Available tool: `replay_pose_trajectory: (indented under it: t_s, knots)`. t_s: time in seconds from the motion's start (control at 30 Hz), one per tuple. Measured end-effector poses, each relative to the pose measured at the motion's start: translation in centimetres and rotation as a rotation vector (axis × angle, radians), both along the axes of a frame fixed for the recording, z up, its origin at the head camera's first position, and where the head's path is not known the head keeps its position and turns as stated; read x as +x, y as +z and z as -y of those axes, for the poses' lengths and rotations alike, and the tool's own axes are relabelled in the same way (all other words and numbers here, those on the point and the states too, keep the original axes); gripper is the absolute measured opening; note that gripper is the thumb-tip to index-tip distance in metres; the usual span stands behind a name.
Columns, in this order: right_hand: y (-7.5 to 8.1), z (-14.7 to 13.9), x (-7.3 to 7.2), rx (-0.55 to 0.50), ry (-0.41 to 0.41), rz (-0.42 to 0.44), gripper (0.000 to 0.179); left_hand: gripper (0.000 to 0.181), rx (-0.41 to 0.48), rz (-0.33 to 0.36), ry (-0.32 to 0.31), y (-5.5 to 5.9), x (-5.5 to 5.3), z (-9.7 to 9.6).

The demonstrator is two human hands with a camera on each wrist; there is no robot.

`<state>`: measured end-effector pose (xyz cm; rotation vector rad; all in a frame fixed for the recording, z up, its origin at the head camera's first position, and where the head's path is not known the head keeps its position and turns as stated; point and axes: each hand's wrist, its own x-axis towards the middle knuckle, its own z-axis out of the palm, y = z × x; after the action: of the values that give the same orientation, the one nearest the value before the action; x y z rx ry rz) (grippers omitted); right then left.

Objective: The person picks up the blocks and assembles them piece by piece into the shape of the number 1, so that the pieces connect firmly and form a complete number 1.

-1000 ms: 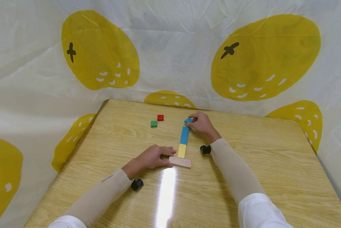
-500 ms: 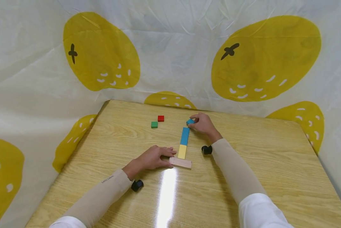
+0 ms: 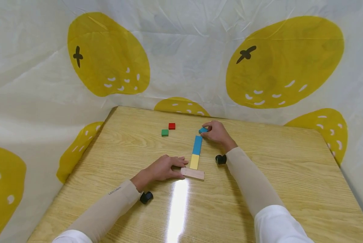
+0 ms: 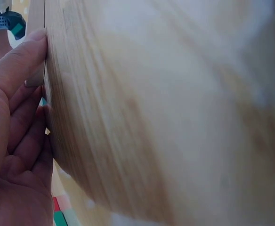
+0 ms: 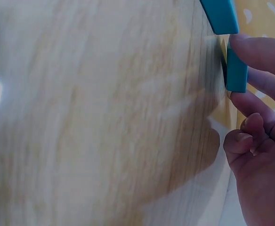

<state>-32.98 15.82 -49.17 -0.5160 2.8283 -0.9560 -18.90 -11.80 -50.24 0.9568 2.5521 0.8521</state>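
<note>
My left hand (image 3: 163,167) pinches the left end of a plain wooden block (image 3: 193,173), with its thumb (image 4: 27,54) on the near side. Beyond that block a yellow block (image 3: 194,162) and a long blue block (image 3: 197,145) lie end to end in a line leading away from me. Just past the line's far end, my right hand (image 3: 215,131) pinches a small blue block (image 3: 203,130) between thumb and fingers. That small block (image 5: 237,70) stands at an angle to the line, its end close to the long blue block (image 5: 222,16) in the right wrist view.
A red block (image 3: 171,126) and a green block (image 3: 164,133) lie left of the right hand, nearly corner to corner. The wooden table (image 3: 260,162) ends at a fruit-patterned white cloth (image 3: 187,60) behind and on the left.
My right hand has shifted slightly to the right with the small blue block, early in the second. The left hand keeps its grip on the wooden block.
</note>
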Motion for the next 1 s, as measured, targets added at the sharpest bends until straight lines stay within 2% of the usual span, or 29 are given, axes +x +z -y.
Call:
replay_pose_trajectory:
  t_s: [0.13,0.37,1.0]
  knots:
    - [-0.05,-0.01,-0.26,0.009,0.008,0.014,0.047,0.052,0.002,-0.001,0.001,0.01,0.0,-0.01]
    - [0.26,-0.32,-0.32,-0.047,0.032,0.069,0.046,0.053,0.001,0.007,0.008,0.09,0.0,0.04]
    - [-0.09,-0.58,-0.54,-0.083,0.065,0.085,0.034,0.053,-0.002,0.007,-0.002,-0.15,-0.22,0.04]
